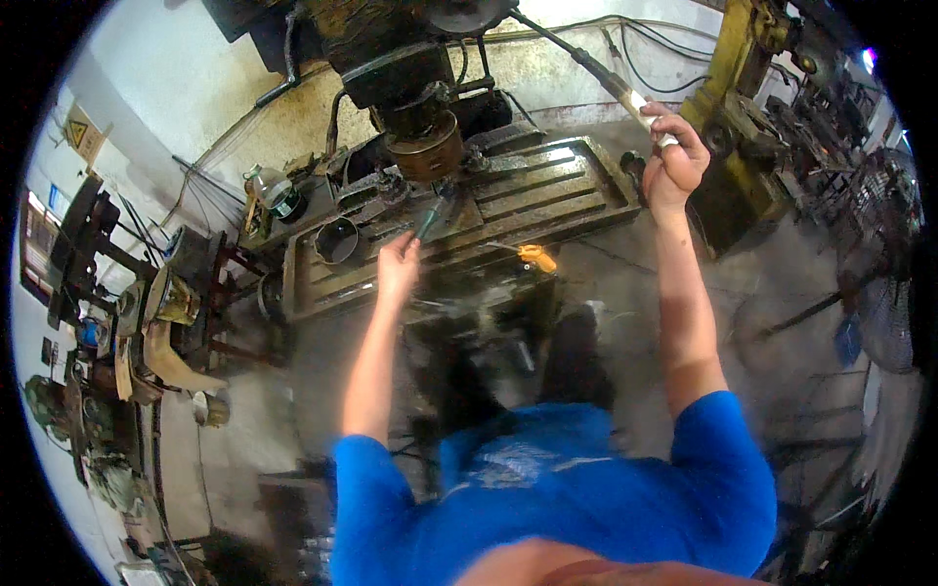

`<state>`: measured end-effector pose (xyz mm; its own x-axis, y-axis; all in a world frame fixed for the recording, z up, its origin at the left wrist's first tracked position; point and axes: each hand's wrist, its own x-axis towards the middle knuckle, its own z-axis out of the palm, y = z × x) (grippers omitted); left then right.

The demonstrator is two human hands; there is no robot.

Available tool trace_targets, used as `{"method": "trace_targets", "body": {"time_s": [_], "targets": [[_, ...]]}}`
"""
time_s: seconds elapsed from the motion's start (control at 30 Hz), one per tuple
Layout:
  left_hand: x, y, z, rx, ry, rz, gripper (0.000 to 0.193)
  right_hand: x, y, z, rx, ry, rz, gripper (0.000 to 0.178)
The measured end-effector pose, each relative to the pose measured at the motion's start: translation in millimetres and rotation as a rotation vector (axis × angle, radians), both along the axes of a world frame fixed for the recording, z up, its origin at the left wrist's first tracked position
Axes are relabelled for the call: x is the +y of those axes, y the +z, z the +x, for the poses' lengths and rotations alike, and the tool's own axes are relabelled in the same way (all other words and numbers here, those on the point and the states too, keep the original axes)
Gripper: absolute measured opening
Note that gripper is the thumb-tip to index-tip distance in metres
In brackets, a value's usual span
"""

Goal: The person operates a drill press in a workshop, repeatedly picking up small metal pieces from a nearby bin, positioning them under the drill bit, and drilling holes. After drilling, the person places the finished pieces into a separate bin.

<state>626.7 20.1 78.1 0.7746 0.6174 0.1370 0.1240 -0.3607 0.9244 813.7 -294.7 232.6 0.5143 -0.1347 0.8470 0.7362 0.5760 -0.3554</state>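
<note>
My left hand (399, 266) is closed around the lower end of a slim green-handled tool (427, 223). The tool's upper end reaches up beside the round spindle head (428, 146) of a drilling or milling machine; its tip is too blurred to name. Up at the right, my right hand (676, 161) grips the white-wrapped end of a long machine lever (635, 102). Below the spindle lies the slotted metal worktable (547, 186), dark and oily. A small round can (338, 240) stands on it, left of my left hand.
On the table's front edge, between my arms, rests a yellow-handled tool (535, 258) with a thin rod. A clear bottle (277, 192) stands beyond the table's left end. A yellow machine column (735, 68) rises at the right. Cluttered metal racks (840, 186) line the far right.
</note>
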Motion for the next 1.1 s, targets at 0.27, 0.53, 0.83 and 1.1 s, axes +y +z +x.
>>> {"method": "trace_targets", "body": {"time_s": [0.27,0.53,0.83,1.1], "targets": [[18,-23,0,-0.037,-0.029,0.377,0.032,-6,12,0,-0.02,-0.017,-0.069,0.032],[5,-7,-4,-0.042,-0.016,0.42,0.031,-11,27,12,-0.138,-0.053,-0.139,0.03],[-3,16,-12,0.046,0.014,0.461,0.032,-2,58,9,-0.024,-0.151,-0.053,0.017],[5,6,-1,-0.006,0.011,0.602,0.031,-4,89,15,-0.096,-0.194,-0.1,0.015]]}}
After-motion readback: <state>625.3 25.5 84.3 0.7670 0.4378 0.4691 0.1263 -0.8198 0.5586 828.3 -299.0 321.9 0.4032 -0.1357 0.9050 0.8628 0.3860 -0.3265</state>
